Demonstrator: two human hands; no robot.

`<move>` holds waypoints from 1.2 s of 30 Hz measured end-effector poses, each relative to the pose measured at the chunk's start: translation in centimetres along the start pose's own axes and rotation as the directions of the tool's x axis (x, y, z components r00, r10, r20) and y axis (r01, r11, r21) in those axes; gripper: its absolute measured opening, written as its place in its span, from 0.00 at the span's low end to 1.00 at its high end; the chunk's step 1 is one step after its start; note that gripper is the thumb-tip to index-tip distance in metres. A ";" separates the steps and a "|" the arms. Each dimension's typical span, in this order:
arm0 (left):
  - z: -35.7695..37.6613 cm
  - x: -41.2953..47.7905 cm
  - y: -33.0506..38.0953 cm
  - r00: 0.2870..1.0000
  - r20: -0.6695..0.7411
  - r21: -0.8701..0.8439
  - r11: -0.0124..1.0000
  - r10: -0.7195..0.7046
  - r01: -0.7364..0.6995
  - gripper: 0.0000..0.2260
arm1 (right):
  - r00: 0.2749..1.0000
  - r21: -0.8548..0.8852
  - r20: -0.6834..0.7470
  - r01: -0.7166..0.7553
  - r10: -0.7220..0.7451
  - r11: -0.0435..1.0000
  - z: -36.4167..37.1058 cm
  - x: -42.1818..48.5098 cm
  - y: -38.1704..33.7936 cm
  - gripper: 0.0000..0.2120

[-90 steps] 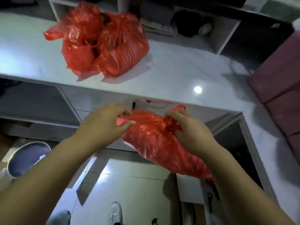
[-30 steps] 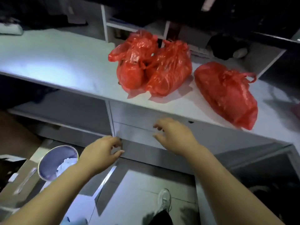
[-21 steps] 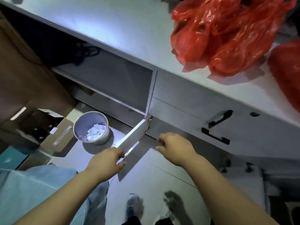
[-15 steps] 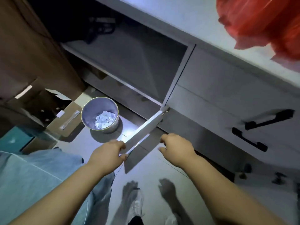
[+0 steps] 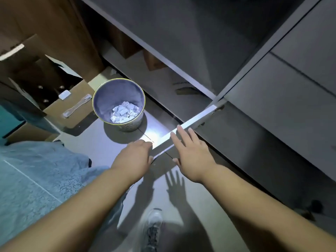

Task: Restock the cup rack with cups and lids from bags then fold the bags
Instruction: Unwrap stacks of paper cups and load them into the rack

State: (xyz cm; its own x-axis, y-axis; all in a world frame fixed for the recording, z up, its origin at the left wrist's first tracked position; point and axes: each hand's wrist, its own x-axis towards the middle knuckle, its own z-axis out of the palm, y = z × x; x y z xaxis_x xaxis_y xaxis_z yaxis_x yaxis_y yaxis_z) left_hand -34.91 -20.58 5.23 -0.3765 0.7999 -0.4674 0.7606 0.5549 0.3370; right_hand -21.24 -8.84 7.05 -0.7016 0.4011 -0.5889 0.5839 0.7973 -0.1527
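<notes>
Left hand (image 5: 133, 155): at the near end of the door edge (image 5: 192, 121), fingers curled round it, thumb below, back of the hand up.
Right hand (image 5: 190, 153): just beside the other hand, flat, fingers straight and a little spread, fingertips over the door edge.
Left forearm (image 5: 81, 202): bare, stretched toward the door edge.
Right forearm (image 5: 245, 200): bare, stretched toward the door edge.

We wear pale blue denim trousers (image 5: 40, 180) with a faint washed pattern and a white-and-grey laced sneaker (image 5: 153, 227), our two forearms (image 5: 81, 202) bare down to the wrists.
</notes>
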 end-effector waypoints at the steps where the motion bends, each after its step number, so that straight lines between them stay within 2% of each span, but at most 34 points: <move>1: 0.2 0.1 0.1 1.000 0.002 0.009 1.000 0.007 -0.007 0.09 | 1.000 -0.004 0.018 0.005 -0.005 1.000 0.4 0.4 0.1 0.32; 3: 0.4 0.2 0.1 1.000 -0.024 0.012 1.000 -0.002 0.002 0.03 | 0.999 0.002 0.047 0.008 -0.008 1.000 0.9 1.3 0.3 0.31; 5: 0.7 0.3 -0.1 0.999 -0.043 -0.014 1.000 -0.005 0.004 0.06 | 0.999 -0.008 0.047 0.005 -0.004 1.000 1.5 1.8 0.5 0.32; 9: 1.5 0.0 0.6 0.999 0.008 0.007 0.999 0.039 -0.039 0.12 | 1.000 0.047 0.024 -0.008 0.007 0.999 2.7 0.6 1.4 0.36; 12: 2.8 -1.2 3.3 0.995 0.074 0.056 0.995 0.073 -0.077 0.10 | 0.999 0.084 0.050 -0.017 0.013 0.996 3.2 -1.9 2.8 0.38; 14: 3.8 -2.1 5.3 0.982 0.162 0.027 0.995 0.094 -0.100 0.08 | 0.997 0.096 0.071 -0.040 0.034 0.995 3.6 -3.8 4.0 0.39; 17: 5.8 -3.0 8.5 0.936 0.269 0.019 0.970 0.228 -0.241 0.06 | 0.994 0.127 0.090 -0.068 0.057 0.990 4.6 -6.7 6.6 0.40; 24: 9.7 -2.6 16.7 0.824 0.363 0.017 0.881 0.435 -0.473 0.24 | 0.984 0.034 0.095 -0.153 0.149 0.988 6.3 -11.8 14.4 0.38; 29: 10.0 -1.3 21.6 0.812 0.346 0.070 0.850 0.470 -0.522 0.23 | 0.950 0.031 0.079 -0.305 0.302 0.952 6.3 -13.1 19.7 0.40; 31: 9.6 -1.0 23.2 0.811 0.330 0.085 0.840 0.484 -0.536 0.22 | 0.939 0.098 0.041 -0.345 0.343 0.933 6.4 -14.0 21.0 0.37; 36: 8.5 -1.2 26.9 0.794 0.318 0.128 0.806 0.518 -0.578 0.19 | 0.862 0.389 -0.068 -0.442 0.503 0.808 7.8 -18.8 22.2 0.21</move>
State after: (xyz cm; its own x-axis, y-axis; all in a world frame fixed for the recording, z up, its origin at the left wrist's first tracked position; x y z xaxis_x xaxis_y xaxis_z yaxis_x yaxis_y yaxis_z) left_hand -9.51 -8.52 7.92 0.2636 0.8499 -0.4563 0.8984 -0.0441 0.4369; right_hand 8.10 -2.24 8.53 -0.3383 0.7773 -0.5305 0.9408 0.2919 -0.1723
